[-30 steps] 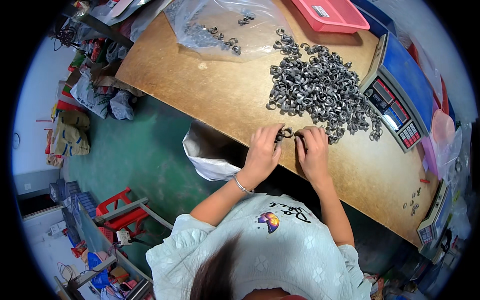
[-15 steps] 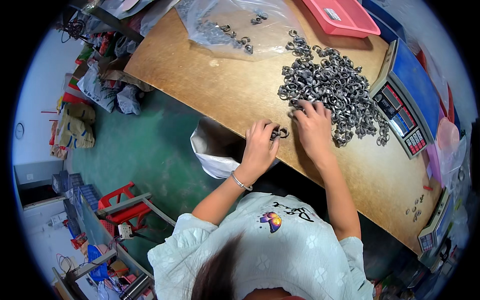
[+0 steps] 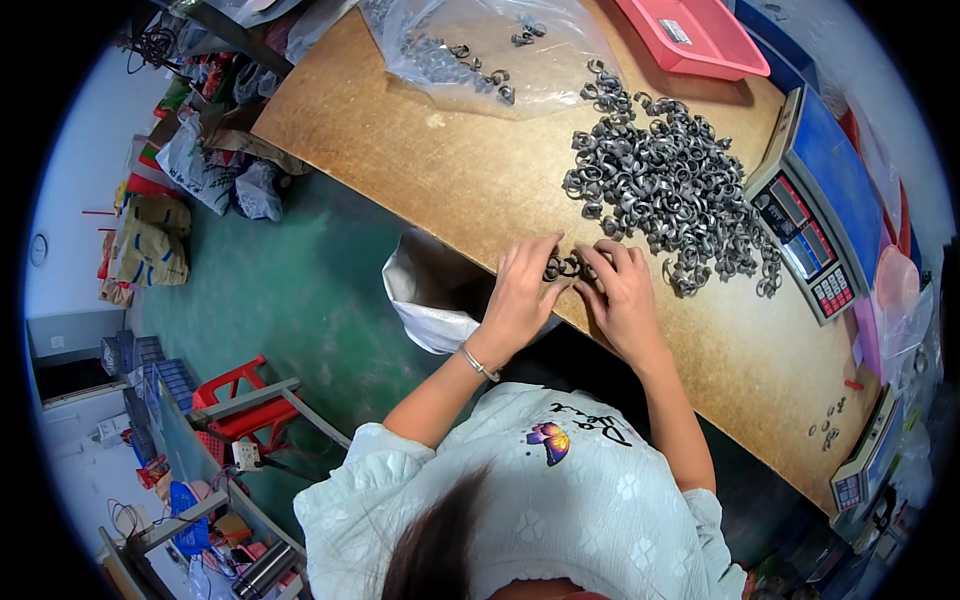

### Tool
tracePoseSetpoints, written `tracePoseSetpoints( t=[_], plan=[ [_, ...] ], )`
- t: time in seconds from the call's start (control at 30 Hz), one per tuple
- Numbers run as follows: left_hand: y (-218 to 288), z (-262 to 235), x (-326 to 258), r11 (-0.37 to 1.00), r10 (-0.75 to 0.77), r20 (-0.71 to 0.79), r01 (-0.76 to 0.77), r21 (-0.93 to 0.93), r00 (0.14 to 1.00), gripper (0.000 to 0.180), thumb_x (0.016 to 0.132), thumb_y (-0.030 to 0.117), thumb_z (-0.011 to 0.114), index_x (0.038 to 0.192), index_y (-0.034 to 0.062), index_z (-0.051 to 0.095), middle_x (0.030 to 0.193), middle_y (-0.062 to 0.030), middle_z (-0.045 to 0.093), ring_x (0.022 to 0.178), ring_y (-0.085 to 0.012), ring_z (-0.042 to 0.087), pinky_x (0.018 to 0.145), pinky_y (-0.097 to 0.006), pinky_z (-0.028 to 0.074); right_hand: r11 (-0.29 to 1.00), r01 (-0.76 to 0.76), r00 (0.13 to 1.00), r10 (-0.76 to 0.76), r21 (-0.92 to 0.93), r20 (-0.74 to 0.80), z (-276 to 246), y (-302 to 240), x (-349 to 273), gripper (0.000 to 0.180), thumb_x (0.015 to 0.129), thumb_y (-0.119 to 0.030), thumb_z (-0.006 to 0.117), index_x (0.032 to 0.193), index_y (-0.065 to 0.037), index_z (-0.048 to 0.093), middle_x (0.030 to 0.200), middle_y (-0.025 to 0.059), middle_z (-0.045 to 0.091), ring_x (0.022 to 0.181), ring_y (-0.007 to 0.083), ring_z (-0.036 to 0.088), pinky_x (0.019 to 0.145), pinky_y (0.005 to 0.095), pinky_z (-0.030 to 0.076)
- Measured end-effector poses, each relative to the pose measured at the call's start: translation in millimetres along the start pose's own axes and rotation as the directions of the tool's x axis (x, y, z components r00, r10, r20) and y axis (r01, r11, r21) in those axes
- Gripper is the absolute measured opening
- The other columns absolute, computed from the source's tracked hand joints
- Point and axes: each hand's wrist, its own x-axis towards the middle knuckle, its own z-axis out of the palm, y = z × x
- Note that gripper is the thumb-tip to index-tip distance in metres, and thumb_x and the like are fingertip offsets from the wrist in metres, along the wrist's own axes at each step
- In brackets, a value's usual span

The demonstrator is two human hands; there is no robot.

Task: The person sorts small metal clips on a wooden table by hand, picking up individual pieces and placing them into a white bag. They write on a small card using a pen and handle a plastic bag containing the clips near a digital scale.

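A few dark grey metal rings (image 3: 567,268) sit between my two hands near the table's front edge. My left hand (image 3: 517,292) closes its fingers on their left side. On their right, my right hand (image 3: 624,300) pinches at them with curled fingers; its fingertips partly hide what they hold. Just beyond my right hand spreads a big heap of similar rings (image 3: 665,185) with open, curled shapes.
A clear plastic bag (image 3: 540,70) with more rings lies farther back, beside a pink tray (image 3: 700,40). A blue-topped digital scale (image 3: 835,170) stands to the right. Below the table edge hangs an open white sack (image 3: 420,310). A red stool (image 3: 245,405) is at left.
My right hand has come away from the heap, moving nearer and left to the rings at my left hand. My left hand has stayed almost in place.
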Motion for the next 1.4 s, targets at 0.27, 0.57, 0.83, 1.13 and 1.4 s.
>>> tracePoseSetpoints(
  t=[0.27, 0.57, 0.83, 1.13, 1.4],
  plan=[
    [-0.5, -6.0, -7.3, 0.988, -0.028, 0.059, 0.037, -0.152, 0.998, 0.066, 0.069, 0.003, 0.076, 0.129, 0.0013, 0.049, 0.116, -0.0156, 0.054, 0.104, -0.0328, 0.053, 0.091, -0.039, 0.044, 0.991, -0.041, 0.998, 0.046, 0.130, -0.034, 15.3, -0.5, -13.5, 0.024, 0.076, -0.001, 0.069, 0.099, 0.001, 0.062, 0.099, 0.0152, 0.055, 0.092, 0.0334, 0.055, 0.078, 0.0404, 0.047],
    [6.3, -0.4, 2.7, 0.995, 0.093, 0.088, -0.095, 0.014, 0.992, 0.066, 0.069, 0.016, 0.078, 0.129, 0.0067, 0.051, 0.117, -0.0139, 0.054, 0.108, -0.0326, 0.049, 0.093, -0.042, 0.039, 0.928, -0.168, 0.983, 0.182, 0.333, -0.013, 8.8, -2.0, -19.5, 0.047, 0.077, 0.009, 0.062, 0.122, 0.001, 0.050, 0.111, 0.0188, 0.051, 0.098, 0.0342, 0.056, 0.084, 0.0385, 0.047],
    [-1.3, -0.9, -23.8, 0.984, 0.081, 0.068, -0.091, 0.150, 0.994, 0.024, 0.077, 0.013, 0.069, 0.099, 0.0080, 0.064, 0.103, -0.0102, 0.055, 0.099, -0.0318, 0.050, 0.086, -0.044, 0.038, 0.865, -0.263, 0.949, 0.311, 0.427, -0.045, -15.0, 1.4, -41.6, 0.040, 0.081, 0.011, 0.055, 0.120, 0.001, 0.052, 0.107, 0.0160, 0.055, 0.091, 0.0291, 0.059, 0.082, 0.0325, 0.050],
    [-43.6, -2.2, -86.0, 0.974, -0.174, -0.342, 0.213, 0.079, 0.923, 0.022, 0.075, -0.005, 0.065, 0.095, 0.0027, 0.062, 0.102, -0.0146, 0.052, 0.099, -0.0320, 0.048, 0.086, -0.040, 0.040, 0.942, -0.235, 0.946, 0.165, -0.238, -0.278, -40.8, 27.2, -55.7, 0.034, 0.075, 0.001, 0.066, 0.109, -0.003, 0.059, 0.114, 0.0147, 0.055, 0.106, 0.0364, 0.049, 0.092, 0.0445, 0.040],
    [35.5, 24.2, 31.1, 0.977, 0.155, -0.035, -0.147, 0.155, 0.987, 0.042, 0.077, 0.004, 0.069, 0.117, 0.0043, 0.056, 0.117, -0.0139, 0.051, 0.102, -0.0323, 0.051, 0.091, -0.041, 0.041, 0.965, -0.243, 0.928, 0.203, -0.096, -0.312, -30.6, 27.2, -67.2, 0.027, 0.077, -0.002, 0.067, 0.103, 0.000, 0.060, 0.098, 0.0141, 0.061, 0.091, 0.0321, 0.055, 0.081, 0.0407, 0.043]
  ],
)
